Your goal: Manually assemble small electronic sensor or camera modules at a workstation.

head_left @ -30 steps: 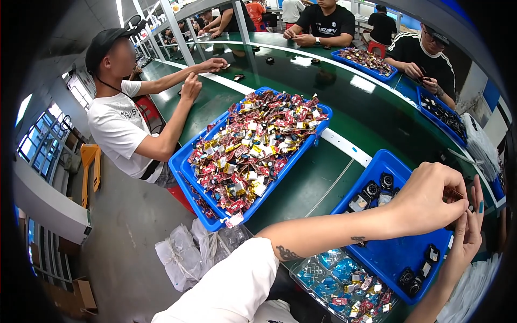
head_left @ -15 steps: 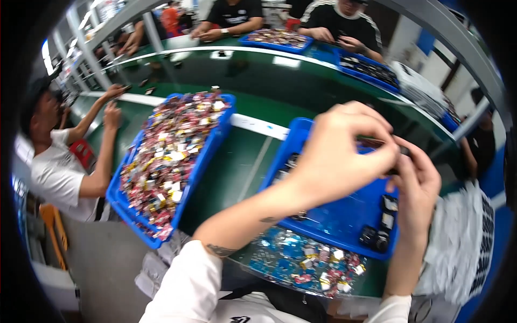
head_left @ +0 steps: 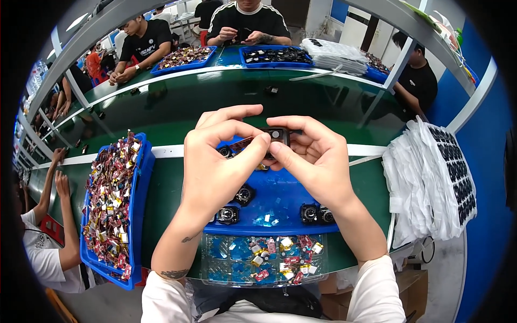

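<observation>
A small black squarish casing [head_left: 279, 138] is pinched between my two hands over the blue tray [head_left: 280, 230]. My left hand [head_left: 218, 159] grips its left side with thumb and fingertips. On its right side, my right hand [head_left: 318, 156] presses the thumb on the face, with the fingers behind. Part of the casing is hidden by the fingers. Black units with round dials lie in the tray, one [head_left: 228, 215] by my left wrist and another [head_left: 309, 213] by my right. A reddish piece shows through the gap in my left hand; its kind is unclear.
A clear compartment tray [head_left: 215, 275] with small red circuit boards lies at the near edge. Left stands a blue bin [head_left: 141, 194] heaped with such boards. White sheets [head_left: 414, 177] are stacked at right. Metal frame bars cross above; co-workers sit across and at left.
The view has swung to the right and levelled. My hands now appear closer to the middle, and the black casing between them shows more plainly.
</observation>
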Motion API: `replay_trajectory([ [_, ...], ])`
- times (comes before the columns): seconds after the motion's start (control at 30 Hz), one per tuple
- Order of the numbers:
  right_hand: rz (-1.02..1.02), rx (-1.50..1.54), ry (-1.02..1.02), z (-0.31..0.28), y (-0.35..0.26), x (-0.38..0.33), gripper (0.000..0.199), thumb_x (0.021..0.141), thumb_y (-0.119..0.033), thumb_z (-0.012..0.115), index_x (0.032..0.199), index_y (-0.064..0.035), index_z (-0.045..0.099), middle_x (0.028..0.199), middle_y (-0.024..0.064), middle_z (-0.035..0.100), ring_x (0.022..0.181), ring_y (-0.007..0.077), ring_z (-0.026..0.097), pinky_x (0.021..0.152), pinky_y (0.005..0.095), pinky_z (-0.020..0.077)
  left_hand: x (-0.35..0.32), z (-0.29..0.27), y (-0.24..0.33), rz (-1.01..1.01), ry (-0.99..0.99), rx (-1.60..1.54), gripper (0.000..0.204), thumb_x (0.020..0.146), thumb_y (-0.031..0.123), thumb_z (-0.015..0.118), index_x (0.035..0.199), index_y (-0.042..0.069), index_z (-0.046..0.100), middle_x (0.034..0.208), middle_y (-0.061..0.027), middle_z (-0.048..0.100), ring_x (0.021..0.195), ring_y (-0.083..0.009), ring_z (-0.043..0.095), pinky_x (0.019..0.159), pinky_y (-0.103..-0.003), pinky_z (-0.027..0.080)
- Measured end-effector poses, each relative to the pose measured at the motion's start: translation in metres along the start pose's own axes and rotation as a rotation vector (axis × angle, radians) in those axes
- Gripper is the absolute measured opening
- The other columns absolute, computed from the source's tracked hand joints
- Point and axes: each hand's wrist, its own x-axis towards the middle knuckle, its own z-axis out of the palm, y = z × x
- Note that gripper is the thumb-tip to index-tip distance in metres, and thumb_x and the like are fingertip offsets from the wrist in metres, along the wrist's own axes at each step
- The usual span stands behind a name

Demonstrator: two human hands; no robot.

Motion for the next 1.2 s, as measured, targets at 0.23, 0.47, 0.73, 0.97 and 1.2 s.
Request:
replay_trajectory([
  [0.23,-0.044,0.015,0.017,0.004,0.004,0.0,0.027,0.089,-0.001,0.059,0.116,0.0022,0.055,0.097,0.01,0.065,0.086,0.0121,0.066,0.074,0.0234,0.0568,0.001,-0.001,-0.003,-0.039,0.007,-0.062,0.008,0.073,0.011,0.07,0.077,0.004,0.073,0.106,-0.0133,0.068,0.103,-0.0236,0.057,0.091,-0.036,0.042],
  [0.47,-0.085,-0.087,0.086,0.006,0.006,-0.002,0.02,0.089,-0.003,0.061,0.109,0.002,0.06,0.097,0.0099,0.066,0.086,0.0124,0.066,0.071,0.0232,0.056,-0.002,0.005,-0.005,0.054,0.036,0.058,0.004,0.075,0.006,0.069,0.077,0.002,0.072,0.105,-0.0129,0.069,0.098,-0.0188,0.058,0.087,-0.032,0.043],
  [0.73,-0.196,-0.097,0.171,0.0,0.013,0.001,0.017,0.088,-0.002,0.061,0.105,0.0029,0.062,0.092,0.0097,0.067,0.082,0.0113,0.066,0.069,0.0227,0.0555,-0.004,0.009,0.0,0.121,0.049,0.107,0.009,0.074,0.005,0.071,0.083,0.003,0.073,0.103,-0.0118,0.069,0.099,-0.02,0.06,0.089,-0.033,0.044],
  [0.97,-0.151,0.037,0.258,-0.007,0.013,0.007,0.017,0.086,0.0,0.063,0.102,0.0044,0.059,0.091,0.0123,0.067,0.078,0.0114,0.066,0.068,0.0216,0.0549,0.003,-0.007,0.003,0.182,0.016,0.109,0.012,0.073,0.004,0.073,0.085,0.0,0.071,0.09,-0.0111,0.069,0.089,-0.0186,0.063,0.08,-0.029,0.048],
  [1.2,-0.192,0.04,0.256,-0.004,0.011,0.005,0.015,0.085,0.0,0.063,0.099,0.0042,0.058,0.092,0.0122,0.067,0.077,0.0104,0.065,0.068,0.0208,0.0541,0.0,-0.007,0.006,0.146,-0.05,0.132,0.011,0.076,0.006,0.073,0.085,0.0,0.069,0.077,-0.0054,0.066,0.072,-0.0117,0.057,0.068,-0.025,0.046],
])
